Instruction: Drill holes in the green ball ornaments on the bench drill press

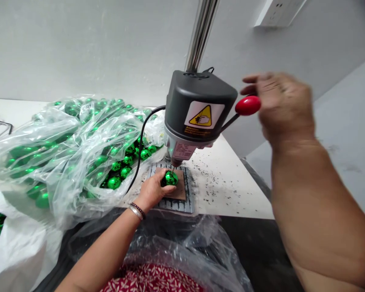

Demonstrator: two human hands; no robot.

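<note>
My left hand (154,187) holds a shiny green ball (171,178) on a brown board (180,193) that lies on the grey base plate (188,206). The bit of a dark drill press (200,93) points down at the ball's top. On the right, my right hand (281,103) is raised beside the red knob (248,106) of the press lever. Its fingers are bent and somewhat apart behind the knob, and I see nothing held in them; the hand is slightly blurred.
Clear plastic bags (76,150) full of green balls cover the table's left side. A white sack (21,247) with more balls stands at the lower left. A black cable (142,138) runs down beside the press. Dark shavings (228,190) are scattered right of the base.
</note>
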